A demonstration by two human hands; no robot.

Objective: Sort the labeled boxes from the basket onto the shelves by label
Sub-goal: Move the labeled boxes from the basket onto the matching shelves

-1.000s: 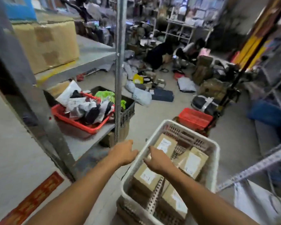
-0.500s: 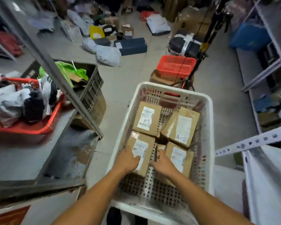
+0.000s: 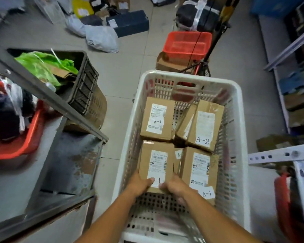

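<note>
Left hand: the left hand [image 3: 140, 182] curls round the near left corner of the near-left carton [image 3: 156, 165], thumb over the top face by the label.
Right hand: the right hand [image 3: 174, 187] grips the same carton's near right corner, fingers tucked under the end.
Held carton: it lies flat in the white basket [image 3: 239, 106], label up, reading "-1" past the thumbs; likely A-1.
Handling: it looks like stiff taped cardboard, small and probably light; the paper label may be slick, so the bare corners and edges are the better hold.
Neighbours: an A-1 carton [image 3: 199, 170] lies touching its right side, another A-1 carton [image 3: 157, 118] beyond it, and the A-2 carton [image 3: 204, 125] tilts at the far right.
Shelf: the grey metal shelf [image 3: 47, 155] stands just left of the basket.
</note>
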